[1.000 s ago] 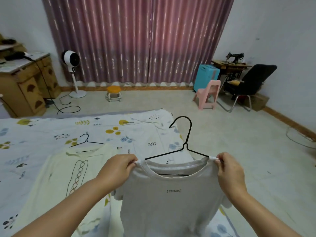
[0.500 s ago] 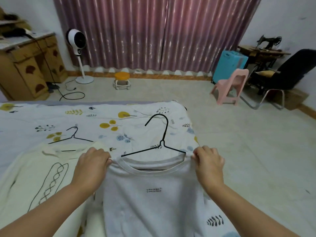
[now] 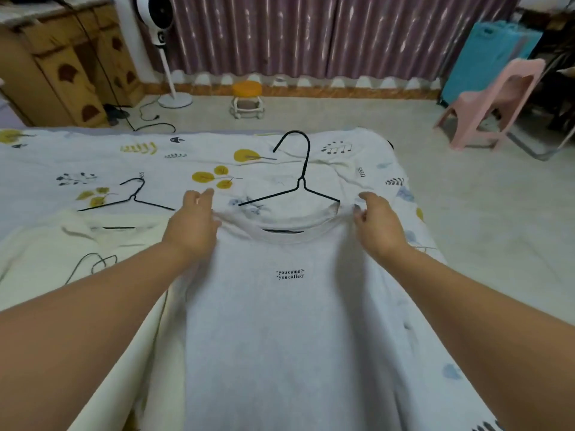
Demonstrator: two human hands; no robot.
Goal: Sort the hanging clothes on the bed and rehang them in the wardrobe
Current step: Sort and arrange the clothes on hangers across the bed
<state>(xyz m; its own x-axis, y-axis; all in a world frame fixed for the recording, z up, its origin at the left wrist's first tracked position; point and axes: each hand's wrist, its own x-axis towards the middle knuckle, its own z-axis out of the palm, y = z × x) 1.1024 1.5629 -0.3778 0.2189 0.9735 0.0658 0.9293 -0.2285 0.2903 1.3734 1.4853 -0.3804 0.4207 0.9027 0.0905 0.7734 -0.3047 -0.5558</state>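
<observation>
A white T-shirt (image 3: 289, 321) with small black lettering lies flat on the bed, front up, on a black wire hanger (image 3: 298, 185) whose hook points away from me. My left hand (image 3: 193, 225) rests on its left shoulder with the fingers stretched out and slightly apart. My right hand (image 3: 378, 227) is at the right shoulder, fingers curled on the fabric there. To the left lies a cream sweater (image 3: 77, 253) on a second black hanger (image 3: 130, 197).
The bed (image 3: 93, 157) has a white sheet printed with leaves; its far edge and right edge border bare floor. Beyond stand a wooden cabinet (image 3: 68, 63), a white fan (image 3: 168, 51), an orange stool (image 3: 247, 98), a pink chair (image 3: 494, 101) and maroon curtains.
The T-shirt, held up in the air a second ago, has come down flat onto the bed. My left hand's fingers have straightened out of their grip. The view has tilted down.
</observation>
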